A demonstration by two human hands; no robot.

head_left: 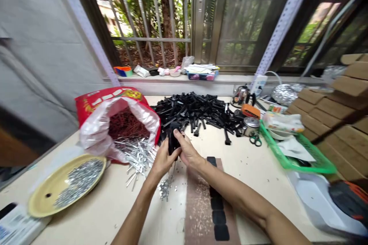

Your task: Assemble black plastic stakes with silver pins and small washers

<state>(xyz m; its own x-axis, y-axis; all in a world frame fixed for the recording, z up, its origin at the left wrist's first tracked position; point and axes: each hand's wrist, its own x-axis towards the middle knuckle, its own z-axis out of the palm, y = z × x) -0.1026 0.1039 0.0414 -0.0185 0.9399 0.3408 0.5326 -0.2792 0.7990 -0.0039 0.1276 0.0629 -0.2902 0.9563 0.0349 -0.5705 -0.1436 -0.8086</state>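
Black piece (171, 142) sits between left hand (162, 159) and right hand (188, 151), grip closed.

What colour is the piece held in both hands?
Black; the hand-held piece shows in the head view, the only one.

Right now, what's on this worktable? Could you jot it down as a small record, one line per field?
Hands: left hand and right hand, together holding a small black object
Beyond the hands: heap of narrow black pieces
Left side: open red bag with white lining, thin silver strips at its mouth; yellow oval plate bearing tiny silver pieces
Near edge: flat brown board with rounded black squares in a row
Right side: green plastic basket, green-handled scissors beside it
Unclear: the held object's exact shape
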